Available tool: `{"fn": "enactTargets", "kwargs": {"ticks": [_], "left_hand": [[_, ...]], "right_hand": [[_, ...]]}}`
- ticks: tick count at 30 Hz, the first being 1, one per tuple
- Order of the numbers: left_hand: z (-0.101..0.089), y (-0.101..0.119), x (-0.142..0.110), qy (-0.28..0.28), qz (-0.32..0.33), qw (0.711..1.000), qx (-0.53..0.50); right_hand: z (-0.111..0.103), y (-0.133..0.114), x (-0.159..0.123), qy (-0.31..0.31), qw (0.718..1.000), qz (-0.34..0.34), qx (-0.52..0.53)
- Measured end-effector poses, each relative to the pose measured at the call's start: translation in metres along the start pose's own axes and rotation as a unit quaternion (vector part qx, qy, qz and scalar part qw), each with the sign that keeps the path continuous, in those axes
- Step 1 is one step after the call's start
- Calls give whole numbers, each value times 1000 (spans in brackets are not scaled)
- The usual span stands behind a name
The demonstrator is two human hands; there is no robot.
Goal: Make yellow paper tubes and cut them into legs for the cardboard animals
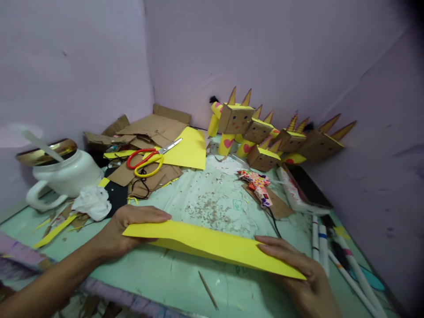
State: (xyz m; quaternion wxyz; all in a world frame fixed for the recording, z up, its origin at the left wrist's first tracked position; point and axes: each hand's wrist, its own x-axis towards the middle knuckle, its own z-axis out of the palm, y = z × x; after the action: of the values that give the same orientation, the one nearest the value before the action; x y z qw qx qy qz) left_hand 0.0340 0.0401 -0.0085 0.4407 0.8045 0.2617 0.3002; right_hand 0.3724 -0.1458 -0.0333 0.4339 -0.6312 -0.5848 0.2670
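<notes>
A long strip of yellow paper (212, 242), folded along its length, is stretched between my two hands above the green tabletop. My left hand (127, 229) grips its left end, thumb side on top and the other fingers partly hidden under it. At the opposite end my right hand (298, 265) has its fingertips over the top face, the thumb out of sight. Below the strip lies a thin wooden stick (208, 290). Beyond it, red-and-yellow scissors (145, 163) rest on a yellow sheet (188, 152) and cardboard pieces.
Cardboard animal figures (236, 119) with yellow horns stand along the back right. A patterned glue gun (258, 183) lies on cardboard, its cord trailing toward me. A white mug (69, 172) stands left beside crumpled tissue (92, 202). Markers (319, 245) and a phone-like dark slab (306, 185) line the right.
</notes>
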Motion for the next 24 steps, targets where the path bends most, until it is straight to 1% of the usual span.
{"fn": "enactTargets", "kwargs": {"ticks": [3, 6, 8, 11, 14, 16, 17, 21, 22, 24], "left_hand": [[0, 3, 1, 13, -16, 1000, 4], [1, 9, 3, 21, -48, 999, 3], [4, 14, 6, 52, -68, 996, 5], [12, 21, 13, 121, -86, 989, 30], [18, 25, 17, 153, -100, 982, 56], [20, 24, 17, 161, -97, 980, 65], [21, 24, 17, 166, -93, 980, 67], [25, 22, 13, 201, -84, 972, 90], [26, 22, 12, 212, -88, 968, 102], [28, 23, 11, 228, -119, 957, 132]], "right_hand": [[3, -4, 3, 24, 999, 19, 29], [7, -7, 4, 37, 997, 42, 46], [9, -9, 4, 41, 997, 46, 49], [10, -13, 5, 59, 995, 66, 38], [8, -20, 9, 52, 987, 147, 44], [7, -24, 11, 37, 976, 200, 76], [7, -26, 12, 36, 971, 215, 97], [11, -25, 9, 77, 960, 222, 151], [13, -24, 8, 83, 959, 221, 157], [15, -23, 7, 83, 959, 216, 166]]}}
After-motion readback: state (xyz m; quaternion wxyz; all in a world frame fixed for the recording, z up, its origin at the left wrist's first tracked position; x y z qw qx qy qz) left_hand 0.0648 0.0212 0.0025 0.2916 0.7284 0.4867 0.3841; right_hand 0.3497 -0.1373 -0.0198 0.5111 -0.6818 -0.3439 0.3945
